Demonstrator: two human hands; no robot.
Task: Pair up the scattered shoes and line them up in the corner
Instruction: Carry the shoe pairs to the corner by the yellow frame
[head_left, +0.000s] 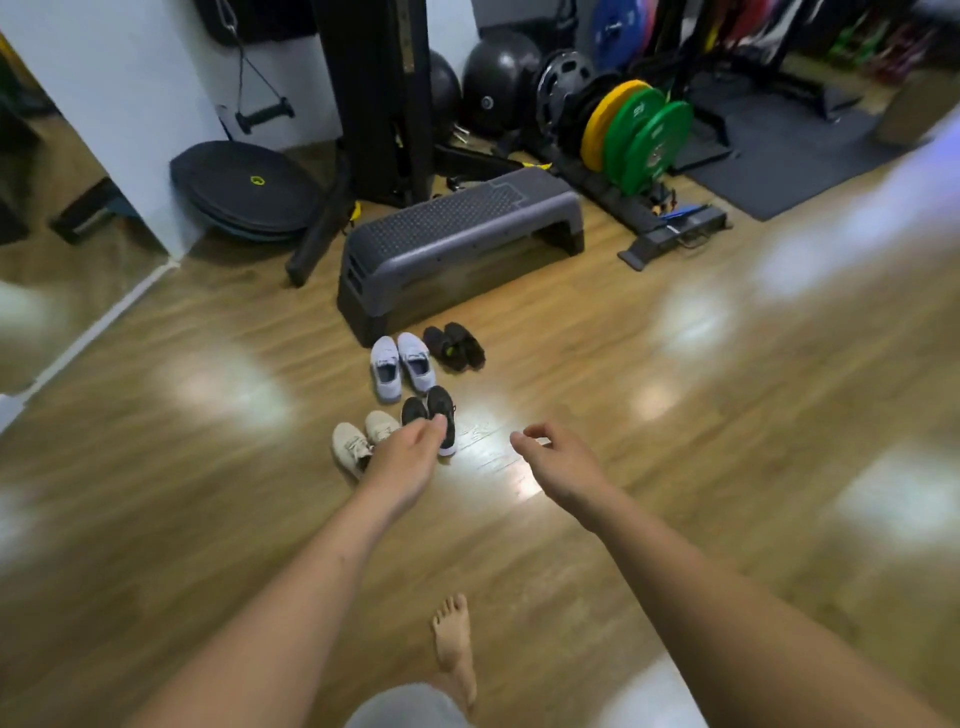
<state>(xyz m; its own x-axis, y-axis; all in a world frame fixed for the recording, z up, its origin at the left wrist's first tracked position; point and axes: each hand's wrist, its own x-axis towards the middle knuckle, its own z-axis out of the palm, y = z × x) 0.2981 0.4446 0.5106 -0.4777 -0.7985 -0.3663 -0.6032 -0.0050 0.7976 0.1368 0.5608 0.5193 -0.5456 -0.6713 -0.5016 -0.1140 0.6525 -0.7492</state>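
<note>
Four pairs of shoes stand on the wooden floor in front of a grey step platform (457, 234). Black slippers (454, 347) and pale lilac sneakers (400, 366) lie nearest the platform. Closer to me are black sneakers (439, 402) and beige sneakers (353, 441). My left hand (408, 460) reaches out in the air and overlaps the black and beige pairs in the view; its fingers are loose and hold nothing. My right hand (558, 460) hovers to the right of the shoes, fingers loosely curled and empty.
A mirror wall (62, 218) runs along the left. Stacked black balance discs (249, 189), a black machine column (374, 93), exercise balls (498, 78) and a rack of coloured weight plates (639, 135) stand behind the platform. My bare foot (454, 644) is on the floor below.
</note>
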